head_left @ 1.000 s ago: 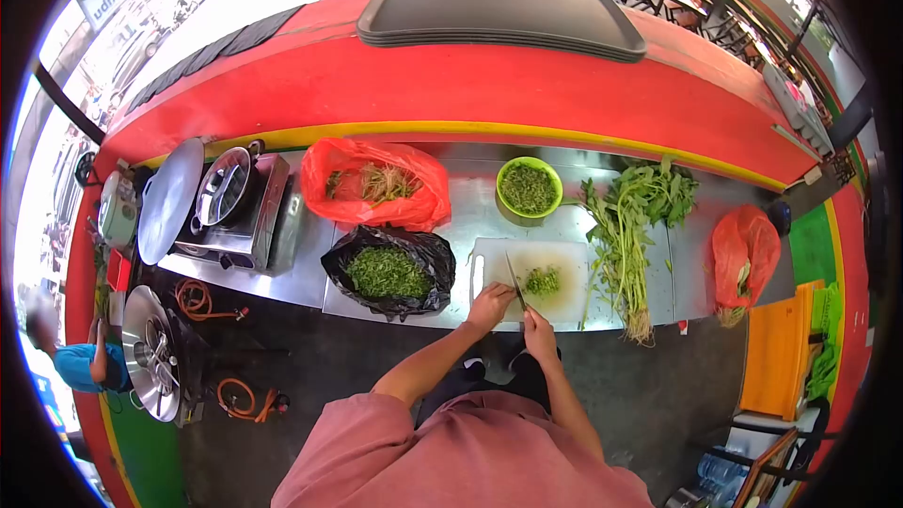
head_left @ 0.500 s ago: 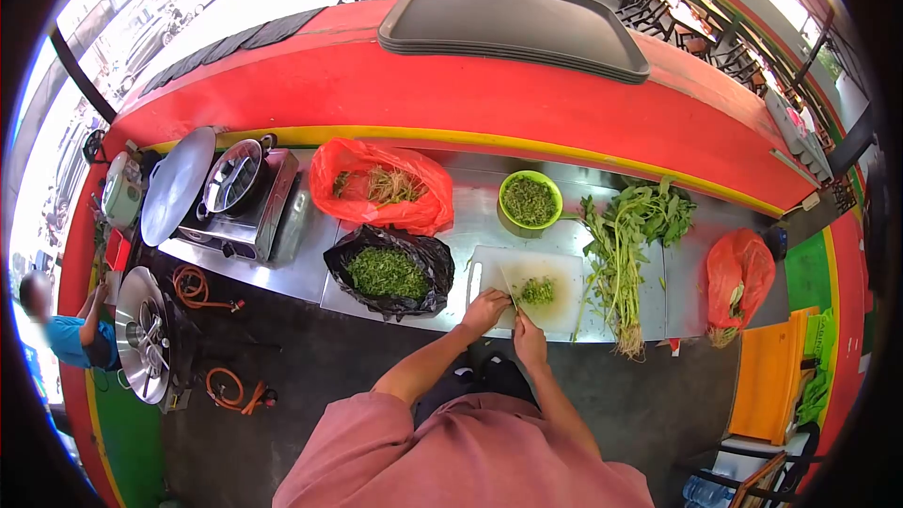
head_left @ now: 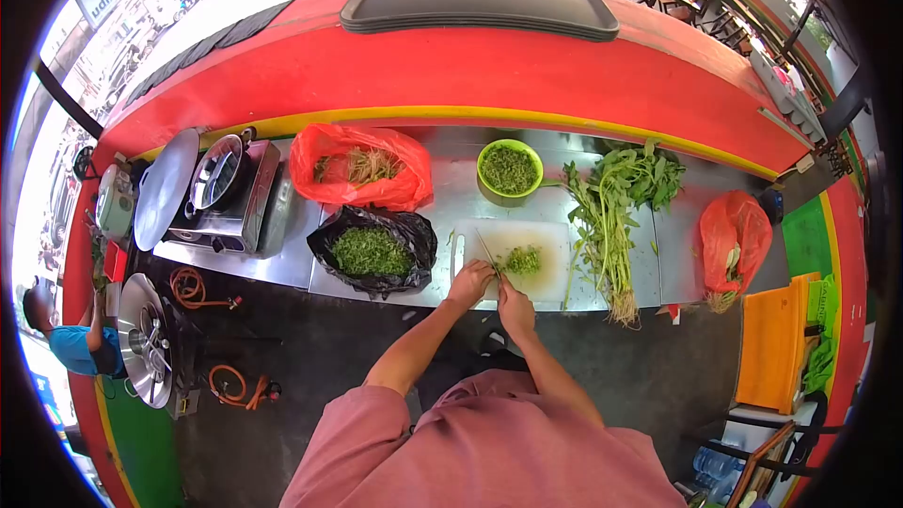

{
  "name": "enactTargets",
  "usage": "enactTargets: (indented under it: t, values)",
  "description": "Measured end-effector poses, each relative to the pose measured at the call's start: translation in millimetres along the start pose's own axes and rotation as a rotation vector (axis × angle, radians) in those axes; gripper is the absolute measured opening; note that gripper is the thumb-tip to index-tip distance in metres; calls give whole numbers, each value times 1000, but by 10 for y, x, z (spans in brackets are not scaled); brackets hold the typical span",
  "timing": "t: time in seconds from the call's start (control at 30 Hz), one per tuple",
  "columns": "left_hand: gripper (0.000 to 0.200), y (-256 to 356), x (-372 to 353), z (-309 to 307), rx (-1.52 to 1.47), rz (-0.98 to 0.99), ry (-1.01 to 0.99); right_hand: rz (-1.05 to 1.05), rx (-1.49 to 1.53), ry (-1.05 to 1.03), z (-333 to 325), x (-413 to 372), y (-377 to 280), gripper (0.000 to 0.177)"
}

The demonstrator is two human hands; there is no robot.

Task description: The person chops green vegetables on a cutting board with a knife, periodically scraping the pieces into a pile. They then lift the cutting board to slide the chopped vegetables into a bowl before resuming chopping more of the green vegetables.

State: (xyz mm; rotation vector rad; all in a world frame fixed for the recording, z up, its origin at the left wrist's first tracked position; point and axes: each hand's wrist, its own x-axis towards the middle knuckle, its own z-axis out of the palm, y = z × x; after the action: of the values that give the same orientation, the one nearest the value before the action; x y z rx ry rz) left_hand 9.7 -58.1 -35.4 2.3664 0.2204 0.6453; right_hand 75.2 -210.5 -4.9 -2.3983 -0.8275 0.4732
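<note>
Apparently mid-chop, we grip a knife (head_left: 485, 246) in our right hand (head_left: 515, 309), our left hand (head_left: 472, 282) beside it, its hold unclear, greens (head_left: 524, 260) heaped rightward on the board (head_left: 555, 237), the next stroke calling for careful spacing.

From my remote view, both arms reach forward and converge ahead of my torso (head_left: 480, 452). My left elbow bends outward, and the left forearm (head_left: 414, 348) slants inward to the left hand (head_left: 472, 282), its fingers (head_left: 482, 268) curled. My right forearm (head_left: 560, 372) angles in to the right hand (head_left: 514, 309), closed in a grip just beside the left. At this size, I can't judge each finger's exact placement.
</note>
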Motion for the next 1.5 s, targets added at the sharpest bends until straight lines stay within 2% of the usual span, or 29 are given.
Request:
enactTargets:
  t: [0.1, 0.17, 0.23, 0.4, 0.47, 0.53, 0.7, 0.77, 0.83, 0.87, 1.03, 1.1, 1.23, 1.5]
  values:
    - [9, -47, 48, -11, 0, 47, -3, -33, -20, -1, 0, 160, 19, 36]
    - [11, -87, 53, -32, -41, 73, -1, -82, 101, 19, 5, 274, 2, 34]
    - [14, -183, 31, 27, -16, 22, -80, -59, 242, -32, -57, 379, 23, 35]
    - [13, -31, 50, 24, -68, -10, 19, -49, 381, 75, -45, 446, 139, 43]
    - [12, -31, 24, 28, -64, -17, 36, 18, 409, 5, -101, 364, 180, 44]
    - [11, -44, 34, 31, -69, -12, 42, 59, 456, 47, -81, 315, 240, 45]
    - [14, 8, 23, 0, -69, -8, 33, 110, 437, 122, -92, 255, 404, 44]
    - [15, 19, 10, 23, -31, 16, 48, 155, 453, 88, -146, 233, 435, 41]
    - [15, 40, 22, 0, -34, 33, 51, 87, 476, 114, -177, 227, 446, 39]
    - [16, 64, 22, -8, -23, 38, 50, 168, 479, 41, -211, 212, 460, 38]
    - [10, 27, 42, 0, -80, 0, 49, 98, 566, 61, -228, 147, 359, 50]
    - [11, 33, 49, 14, -98, -63, 69, 153, 588, -25, -246, 120, 321, 46]
    - [12, 76, 61, -3, -125, -94, 98, 97, 568, -27, -240, 113, 249, 44]
    - [16, 103, 24, -14, -36, -28, 105, 90, 490, -92, -160, -11, 171, 46]
